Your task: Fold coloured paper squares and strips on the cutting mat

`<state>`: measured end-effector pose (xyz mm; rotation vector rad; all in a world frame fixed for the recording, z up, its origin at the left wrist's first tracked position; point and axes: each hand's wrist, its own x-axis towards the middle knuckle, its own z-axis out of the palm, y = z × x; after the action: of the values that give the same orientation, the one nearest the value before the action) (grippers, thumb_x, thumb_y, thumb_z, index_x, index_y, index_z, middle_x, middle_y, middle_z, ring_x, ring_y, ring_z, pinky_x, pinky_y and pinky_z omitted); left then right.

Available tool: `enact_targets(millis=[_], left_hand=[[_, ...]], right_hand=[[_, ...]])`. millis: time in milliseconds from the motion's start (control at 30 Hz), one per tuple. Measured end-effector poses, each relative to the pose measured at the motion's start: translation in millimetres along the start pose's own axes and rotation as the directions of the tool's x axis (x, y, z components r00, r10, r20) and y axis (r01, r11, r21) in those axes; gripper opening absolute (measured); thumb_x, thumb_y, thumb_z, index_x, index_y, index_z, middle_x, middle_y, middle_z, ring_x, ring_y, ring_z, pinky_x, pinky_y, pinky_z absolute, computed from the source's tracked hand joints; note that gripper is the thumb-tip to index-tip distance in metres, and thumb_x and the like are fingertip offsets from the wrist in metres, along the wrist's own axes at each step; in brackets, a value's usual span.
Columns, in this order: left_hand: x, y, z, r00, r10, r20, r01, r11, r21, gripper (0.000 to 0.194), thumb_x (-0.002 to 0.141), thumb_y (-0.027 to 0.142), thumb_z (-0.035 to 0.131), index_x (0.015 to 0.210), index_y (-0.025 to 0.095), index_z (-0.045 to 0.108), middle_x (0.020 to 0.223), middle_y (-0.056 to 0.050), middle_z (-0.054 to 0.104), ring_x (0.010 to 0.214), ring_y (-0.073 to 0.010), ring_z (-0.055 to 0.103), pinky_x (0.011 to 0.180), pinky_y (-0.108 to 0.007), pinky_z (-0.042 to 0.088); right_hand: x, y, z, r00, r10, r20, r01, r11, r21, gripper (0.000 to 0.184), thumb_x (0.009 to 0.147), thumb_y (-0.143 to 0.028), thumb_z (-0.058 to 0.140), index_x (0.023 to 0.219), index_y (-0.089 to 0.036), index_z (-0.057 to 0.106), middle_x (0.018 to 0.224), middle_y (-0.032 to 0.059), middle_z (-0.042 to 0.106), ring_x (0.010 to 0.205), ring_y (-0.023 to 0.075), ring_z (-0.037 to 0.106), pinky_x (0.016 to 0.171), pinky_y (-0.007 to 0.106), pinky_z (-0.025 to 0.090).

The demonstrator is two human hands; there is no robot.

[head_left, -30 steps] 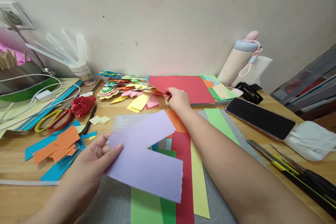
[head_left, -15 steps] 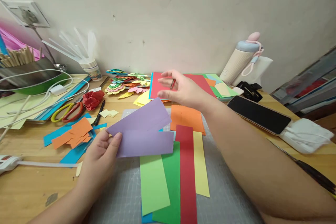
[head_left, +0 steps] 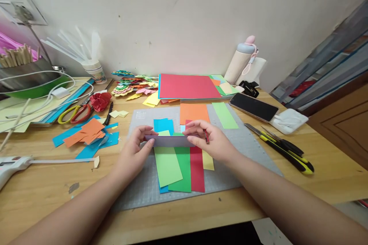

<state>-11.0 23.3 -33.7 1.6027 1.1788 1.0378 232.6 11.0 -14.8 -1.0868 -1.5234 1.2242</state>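
Note:
A folded purple paper strip (head_left: 169,141) is held level between my two hands, above several coloured strips. My left hand (head_left: 138,143) pinches its left end, thumb in front. The fingers and thumb of my right hand (head_left: 208,138) close on the right end; a small red-and-black object sits among those fingers. Beneath lie a light green strip (head_left: 168,168), a darker green strip (head_left: 182,170), a red strip (head_left: 197,172) and a yellow strip (head_left: 208,160), partly hidden by the purple one. All of them rest on a grey cutting mat (head_left: 230,172).
Orange paper (head_left: 194,113) lies behind my hands, with a red sheet stack (head_left: 188,87) by the wall. At right are a phone (head_left: 254,107) and a yellow-black utility knife (head_left: 287,155). Scissors (head_left: 74,113), orange scraps (head_left: 86,134) and a glue gun (head_left: 14,166) are at left.
My right hand has come back from near the red sheets to grip the purple strip's right end. The purple paper has turned level, its halves now together. The view has shifted too.

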Motion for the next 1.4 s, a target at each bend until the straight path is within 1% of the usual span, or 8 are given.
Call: enact_targets(millis=[267, 400, 500, 567, 733, 1000, 1200, 1400], left_hand=[[-2, -2, 17.2, 0.996, 0.040, 0.085, -0.047, 0.996, 0.081, 0.031, 0.087, 0.021, 0.046, 0.117, 0.022, 0.044, 0.106, -0.006, 0.058, 0.103, -0.0197, 0.056, 0.094, -0.039, 0.042], [3, 3, 9.9, 0.997, 0.047, -0.065, -0.048, 0.999, -0.013, 0.038, 0.081, 0.023, 0.056, 0.118, 0.023, 0.045, 0.115, -0.007, 0.055, 0.112, -0.0214, 0.052, 0.101, -0.041, 0.038], [7, 19, -4.8, 0.970, -0.150, -0.192, 0.102, 0.966, -0.239, 0.044, 0.075, 0.024, 0.065, 0.115, 0.023, 0.046, 0.115, -0.007, 0.053, 0.117, -0.0237, 0.050, 0.100, -0.042, 0.041], [7, 34, -14.3, 0.924, -0.365, -0.116, 0.285, 0.857, -0.430, 0.045, 0.073, 0.023, 0.067, 0.115, 0.024, 0.048, 0.114, -0.008, 0.054, 0.117, -0.0258, 0.051, 0.095, -0.045, 0.046], [1, 54, -18.6, 0.828, -0.540, 0.151, 0.530, 0.667, -0.523, 0.038, 0.076, 0.024, 0.065, 0.113, 0.023, 0.054, 0.120, -0.010, 0.053, 0.123, -0.0293, 0.046, 0.091, -0.048, 0.049], [8, 46, 1.2, 0.869, -0.472, 0.149, 0.492, 0.795, -0.356, 0.039, 0.075, 0.028, 0.067, 0.111, 0.024, 0.055, 0.122, -0.007, 0.052, 0.123, -0.0254, 0.045, 0.100, -0.043, 0.041], [7, 53, -2.0, 0.867, -0.497, -0.032, 0.447, 0.805, -0.389, 0.036, 0.071, 0.027, 0.066, 0.106, 0.025, 0.057, 0.119, -0.005, 0.056, 0.120, -0.0249, 0.049, 0.098, -0.043, 0.041], [4, 41, 7.2, 0.877, -0.478, 0.051, 0.464, 0.813, -0.351, 0.046, 0.068, 0.029, 0.069, 0.110, 0.021, 0.053, 0.111, -0.009, 0.061, 0.113, -0.0276, 0.055, 0.095, -0.046, 0.042]], right_hand=[[-2, 12, 22, 0.996, -0.076, -0.045, 0.065, 0.977, -0.201, 0.016, 0.080, -0.023, 0.060, 0.096, -0.024, 0.061, 0.089, 0.0025, 0.068, 0.084, 0.0181, 0.064, 0.076, 0.034, 0.050], [-3, 5, 6, 0.965, -0.189, -0.180, 0.124, 0.938, -0.323, 0.009, 0.083, -0.028, 0.059, 0.084, -0.022, 0.065, 0.077, 0.0005, 0.066, 0.071, 0.0161, 0.061, 0.065, 0.029, 0.047], [-2, 4, -17, 0.879, -0.186, -0.438, 0.078, 0.964, -0.253, 0.013, 0.081, -0.034, 0.062, 0.086, -0.022, 0.066, 0.079, 0.0004, 0.065, 0.071, 0.0154, 0.058, 0.063, 0.026, 0.045], [0, 6, -33, 0.829, -0.118, -0.546, 0.047, 0.989, -0.143, 0.016, 0.079, -0.036, 0.065, 0.087, -0.023, 0.066, 0.080, -0.0002, 0.064, 0.070, 0.0147, 0.057, 0.058, 0.025, 0.043], [4, 12, -50, 0.888, 0.156, -0.433, -0.124, 0.987, 0.102, 0.025, 0.067, -0.040, 0.073, 0.083, -0.023, 0.065, 0.070, -0.0011, 0.060, 0.053, 0.0144, 0.055, 0.043, 0.025, 0.040], [5, 23, -33, 0.852, 0.246, -0.461, -0.131, 0.955, 0.267, 0.034, 0.061, -0.044, 0.076, 0.083, -0.021, 0.064, 0.072, -0.0010, 0.063, 0.057, 0.0142, 0.054, 0.049, 0.025, 0.041], [5, 17, -42, 0.829, 0.289, -0.479, -0.079, 0.908, 0.411, 0.033, 0.062, -0.042, 0.076, 0.085, -0.023, 0.063, 0.078, -0.0024, 0.063, 0.065, 0.0130, 0.055, 0.053, 0.023, 0.043], [5, 14, -43, 0.839, 0.349, -0.417, -0.108, 0.859, 0.501, 0.033, 0.057, -0.038, 0.080, 0.080, -0.023, 0.063, 0.078, -0.0022, 0.065, 0.066, 0.0134, 0.057, 0.056, 0.025, 0.046]])
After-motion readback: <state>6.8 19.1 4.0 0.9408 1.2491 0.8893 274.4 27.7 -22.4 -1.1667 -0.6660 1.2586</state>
